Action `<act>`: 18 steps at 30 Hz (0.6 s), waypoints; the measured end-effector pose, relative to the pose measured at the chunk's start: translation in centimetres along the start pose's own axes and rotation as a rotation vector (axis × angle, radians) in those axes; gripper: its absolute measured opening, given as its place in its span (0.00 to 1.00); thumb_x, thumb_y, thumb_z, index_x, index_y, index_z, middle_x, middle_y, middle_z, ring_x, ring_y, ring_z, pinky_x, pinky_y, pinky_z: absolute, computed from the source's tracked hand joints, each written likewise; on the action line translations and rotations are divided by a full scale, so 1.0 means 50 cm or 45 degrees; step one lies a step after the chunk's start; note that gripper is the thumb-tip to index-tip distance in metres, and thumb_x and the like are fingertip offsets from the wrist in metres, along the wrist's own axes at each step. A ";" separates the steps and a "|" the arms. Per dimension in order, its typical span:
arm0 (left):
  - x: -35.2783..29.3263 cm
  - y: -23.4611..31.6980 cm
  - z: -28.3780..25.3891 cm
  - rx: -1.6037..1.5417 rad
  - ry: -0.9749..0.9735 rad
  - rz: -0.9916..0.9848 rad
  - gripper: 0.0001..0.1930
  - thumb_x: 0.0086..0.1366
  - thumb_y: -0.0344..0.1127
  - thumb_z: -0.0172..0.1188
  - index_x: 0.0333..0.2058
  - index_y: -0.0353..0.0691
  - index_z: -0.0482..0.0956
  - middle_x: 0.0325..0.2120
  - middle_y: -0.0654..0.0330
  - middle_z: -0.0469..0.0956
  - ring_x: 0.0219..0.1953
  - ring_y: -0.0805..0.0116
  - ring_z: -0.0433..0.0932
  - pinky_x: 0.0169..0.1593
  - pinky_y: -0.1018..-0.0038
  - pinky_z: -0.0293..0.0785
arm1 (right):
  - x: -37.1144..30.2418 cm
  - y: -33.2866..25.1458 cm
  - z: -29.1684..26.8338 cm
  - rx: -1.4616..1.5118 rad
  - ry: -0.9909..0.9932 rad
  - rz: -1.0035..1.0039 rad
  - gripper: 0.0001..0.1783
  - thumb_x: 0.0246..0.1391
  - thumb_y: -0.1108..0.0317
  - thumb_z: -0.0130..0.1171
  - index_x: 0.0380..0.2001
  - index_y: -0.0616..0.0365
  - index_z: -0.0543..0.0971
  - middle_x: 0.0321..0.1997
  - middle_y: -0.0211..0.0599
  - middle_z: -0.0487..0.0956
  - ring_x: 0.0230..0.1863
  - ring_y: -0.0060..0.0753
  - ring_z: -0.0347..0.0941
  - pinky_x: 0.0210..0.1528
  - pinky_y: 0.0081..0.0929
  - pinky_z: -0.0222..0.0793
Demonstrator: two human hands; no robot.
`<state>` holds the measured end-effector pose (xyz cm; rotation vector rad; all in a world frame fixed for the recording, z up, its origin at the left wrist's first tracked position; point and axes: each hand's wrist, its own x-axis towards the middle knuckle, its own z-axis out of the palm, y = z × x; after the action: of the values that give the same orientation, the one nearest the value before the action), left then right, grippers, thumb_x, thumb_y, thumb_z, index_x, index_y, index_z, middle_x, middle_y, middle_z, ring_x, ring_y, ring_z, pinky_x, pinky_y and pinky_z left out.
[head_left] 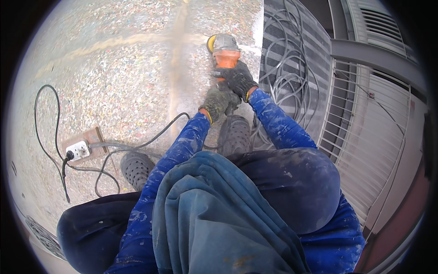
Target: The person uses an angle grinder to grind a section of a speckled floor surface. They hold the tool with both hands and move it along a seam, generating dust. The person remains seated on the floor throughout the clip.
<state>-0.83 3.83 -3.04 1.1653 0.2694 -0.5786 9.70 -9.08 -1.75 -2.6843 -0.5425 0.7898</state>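
Observation:
An orange and grey angle grinder (226,55) lies at the far middle, its yellow disc (211,44) tilted on edge beside a filled joint line in the speckled board (137,77). My right hand (239,78), in a dark dusty glove, wraps the orange body just behind the head. Closer to me, my left hand (219,102), gloved too, is closed round the rear end of the grinder. The fingers of the left hand are partly hidden. Whether the disc touches the board I cannot tell.
A white socket block (78,150) on a wooden piece sits at the left with a black plug and a looping black cable (36,107). Coiled grey cable (292,68) lies on a dark striped surface at the right, beside a white metal railing (360,132). My grey clogs (137,169) are below.

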 end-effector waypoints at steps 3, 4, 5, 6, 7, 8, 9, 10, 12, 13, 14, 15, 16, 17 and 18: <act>0.002 0.013 0.003 -0.149 -0.072 -0.202 0.08 0.66 0.35 0.60 0.38 0.36 0.80 0.30 0.60 0.80 0.27 0.70 0.79 0.28 0.71 0.75 | -0.008 -0.001 -0.012 -0.241 0.024 -0.193 0.25 0.48 0.46 0.65 0.52 0.26 0.81 0.51 0.34 0.81 0.50 0.43 0.76 0.53 0.41 0.70; 0.003 0.017 0.008 -0.147 -0.081 -0.258 0.08 0.66 0.34 0.59 0.38 0.36 0.80 0.30 0.60 0.80 0.27 0.69 0.79 0.28 0.71 0.75 | -0.013 0.001 -0.017 -0.224 -0.010 -0.164 0.25 0.49 0.46 0.65 0.53 0.26 0.80 0.51 0.34 0.81 0.51 0.43 0.76 0.53 0.41 0.70; 0.003 0.020 0.014 -0.080 -0.098 -0.243 0.08 0.66 0.34 0.58 0.38 0.36 0.80 0.30 0.59 0.81 0.28 0.68 0.79 0.30 0.71 0.75 | -0.021 0.004 -0.021 -0.222 -0.062 -0.121 0.25 0.50 0.46 0.64 0.54 0.26 0.80 0.52 0.35 0.81 0.51 0.44 0.76 0.54 0.40 0.69; 0.005 0.021 0.022 -0.025 -0.081 -0.255 0.08 0.66 0.33 0.57 0.38 0.36 0.81 0.31 0.59 0.81 0.30 0.67 0.80 0.32 0.70 0.76 | -0.028 0.010 -0.026 -0.241 -0.054 -0.141 0.26 0.50 0.46 0.64 0.55 0.26 0.79 0.52 0.35 0.81 0.51 0.44 0.76 0.55 0.40 0.69; 0.007 0.020 0.030 -0.020 -0.060 -0.257 0.08 0.66 0.32 0.56 0.39 0.37 0.81 0.32 0.58 0.82 0.31 0.66 0.80 0.35 0.70 0.76 | -0.035 0.018 -0.028 -0.273 -0.064 -0.148 0.26 0.50 0.46 0.64 0.55 0.25 0.79 0.52 0.35 0.81 0.52 0.44 0.76 0.56 0.40 0.68; 0.008 0.017 0.033 0.107 -0.086 -0.156 0.07 0.62 0.33 0.61 0.35 0.36 0.81 0.29 0.59 0.82 0.29 0.67 0.80 0.32 0.70 0.75 | -0.040 0.027 -0.028 -0.303 -0.075 -0.157 0.27 0.50 0.46 0.64 0.56 0.25 0.78 0.52 0.36 0.81 0.52 0.45 0.76 0.56 0.40 0.68; 0.009 0.013 0.038 0.187 -0.107 -0.045 0.08 0.58 0.34 0.65 0.32 0.35 0.82 0.26 0.59 0.82 0.27 0.68 0.79 0.30 0.70 0.74 | -0.042 0.036 -0.025 -0.222 -0.083 -0.113 0.27 0.50 0.46 0.64 0.56 0.25 0.78 0.51 0.36 0.81 0.51 0.45 0.76 0.56 0.40 0.68; 0.010 0.008 0.041 0.268 -0.124 0.017 0.08 0.58 0.34 0.65 0.33 0.36 0.82 0.28 0.59 0.82 0.29 0.67 0.79 0.32 0.70 0.73 | -0.045 0.046 -0.019 -0.141 -0.090 -0.067 0.27 0.50 0.46 0.64 0.56 0.25 0.78 0.51 0.35 0.81 0.51 0.45 0.76 0.56 0.41 0.68; 0.012 0.000 0.047 0.430 -0.146 0.095 0.10 0.61 0.33 0.58 0.39 0.40 0.82 0.35 0.58 0.83 0.38 0.63 0.79 0.44 0.68 0.72 | -0.049 0.066 -0.004 0.064 -0.067 0.011 0.27 0.50 0.46 0.64 0.55 0.25 0.79 0.49 0.35 0.82 0.50 0.44 0.77 0.55 0.41 0.69; 0.012 -0.003 0.048 0.446 -0.150 0.027 0.11 0.63 0.33 0.54 0.41 0.41 0.83 0.38 0.58 0.83 0.42 0.61 0.79 0.48 0.67 0.72 | -0.048 0.074 0.004 0.184 -0.038 0.042 0.26 0.50 0.46 0.64 0.55 0.25 0.79 0.49 0.35 0.82 0.49 0.44 0.77 0.54 0.41 0.69; 0.012 -0.004 0.050 0.582 -0.214 0.106 0.13 0.65 0.33 0.51 0.44 0.43 0.83 0.41 0.58 0.83 0.45 0.59 0.79 0.52 0.66 0.72 | -0.049 0.082 0.007 0.211 -0.016 0.040 0.26 0.50 0.46 0.64 0.55 0.25 0.79 0.48 0.35 0.82 0.49 0.44 0.77 0.53 0.41 0.70; 0.012 -0.004 0.051 0.652 -0.273 0.104 0.13 0.65 0.33 0.50 0.43 0.43 0.83 0.41 0.58 0.83 0.45 0.59 0.80 0.52 0.66 0.72 | -0.049 0.087 0.010 0.237 0.005 0.038 0.26 0.50 0.46 0.65 0.55 0.25 0.79 0.47 0.35 0.82 0.48 0.43 0.77 0.53 0.41 0.70; 0.012 -0.003 0.052 0.672 -0.294 0.114 0.14 0.66 0.33 0.50 0.43 0.43 0.83 0.41 0.58 0.83 0.46 0.59 0.80 0.52 0.65 0.72 | -0.049 0.089 0.010 0.173 0.016 0.004 0.26 0.50 0.46 0.65 0.55 0.26 0.79 0.47 0.35 0.82 0.48 0.43 0.77 0.52 0.40 0.70; 0.012 -0.001 0.052 0.517 -0.273 -0.004 0.14 0.66 0.33 0.49 0.43 0.44 0.83 0.41 0.58 0.83 0.46 0.59 0.80 0.52 0.65 0.72 | -0.049 0.089 0.009 0.072 -0.035 0.068 0.26 0.49 0.47 0.65 0.54 0.26 0.79 0.47 0.35 0.82 0.48 0.42 0.77 0.52 0.40 0.71; 0.011 0.001 0.053 0.313 -0.215 -0.107 0.14 0.66 0.33 0.49 0.44 0.44 0.83 0.42 0.58 0.83 0.46 0.58 0.79 0.53 0.64 0.71 | -0.051 0.085 0.005 0.144 0.000 0.025 0.26 0.49 0.47 0.65 0.54 0.26 0.79 0.46 0.34 0.82 0.48 0.42 0.77 0.51 0.40 0.71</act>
<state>-0.58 1.26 -2.25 1.3369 0.1044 -0.7964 8.70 -13.93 -2.38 -2.5894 -0.4581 0.8006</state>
